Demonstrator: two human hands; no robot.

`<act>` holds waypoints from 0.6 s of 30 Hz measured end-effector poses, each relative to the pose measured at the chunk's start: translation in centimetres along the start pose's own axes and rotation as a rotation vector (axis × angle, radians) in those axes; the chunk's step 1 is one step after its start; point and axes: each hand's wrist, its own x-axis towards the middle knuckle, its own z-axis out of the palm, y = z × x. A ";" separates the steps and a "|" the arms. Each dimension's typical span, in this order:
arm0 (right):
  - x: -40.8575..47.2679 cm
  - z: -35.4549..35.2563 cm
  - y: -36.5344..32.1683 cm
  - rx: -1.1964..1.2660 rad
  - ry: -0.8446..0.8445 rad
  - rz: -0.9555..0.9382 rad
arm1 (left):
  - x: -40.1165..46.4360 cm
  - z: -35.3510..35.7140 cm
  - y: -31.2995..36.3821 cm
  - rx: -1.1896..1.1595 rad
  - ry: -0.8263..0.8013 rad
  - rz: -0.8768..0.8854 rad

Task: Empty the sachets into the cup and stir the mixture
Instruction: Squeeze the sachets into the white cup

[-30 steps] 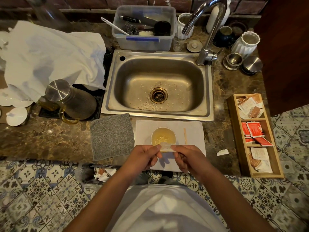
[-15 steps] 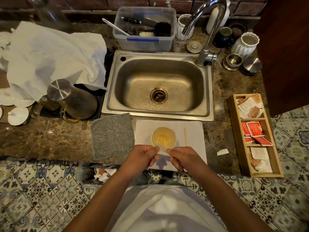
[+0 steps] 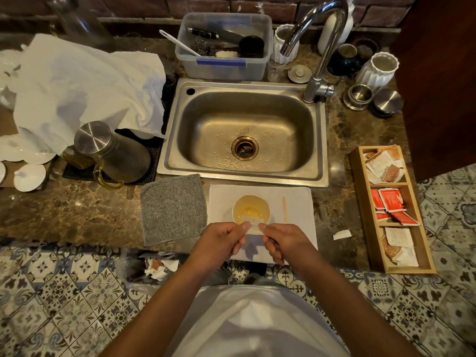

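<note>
Both hands pinch one white sachet [image 3: 253,226] at the near rim of the cup [image 3: 251,209]: the left hand [image 3: 222,240] grips its left edge between thumb and fingers, the right hand [image 3: 282,239] its right edge. Over the past second the sachet has been lifted slightly and drawn in over the rim, where earlier it was held flat and lower in front of the cup. The cup stands on a white mat [image 3: 296,202] on the worktop [image 3: 77,210], in front of the sink [image 3: 316,140], and holds a pale yellow liquid. Whether the packet is already torn open cannot be told; nothing is seen falling from it. The move suggests that tearing or tipping is in hand, with the pour not yet visibly begun. A wooden stirrer [image 3: 285,209] lies untouched on the mat just right of the cup, so stirring remains to be done. More sachets sit in the wooden tray [image 3: 360,191] at the right, and a torn scrap [image 3: 341,234] lies between mat and tray.
</note>
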 end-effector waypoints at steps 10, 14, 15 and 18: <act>-0.3 0.4 -0.3 0.012 0.022 -0.066 | 0.2 0.4 0.0 0.037 -0.026 -0.005; -0.3 0.5 -0.1 0.050 -0.037 -0.088 | 0.3 0.6 0.0 0.028 0.000 -0.009; -0.3 0.5 -0.1 0.062 -0.036 -0.088 | 0.2 0.6 0.0 0.025 0.003 -0.014; -0.2 0.6 0.0 0.003 -0.021 -0.106 | 0.0 0.4 -0.1 0.009 0.017 -0.031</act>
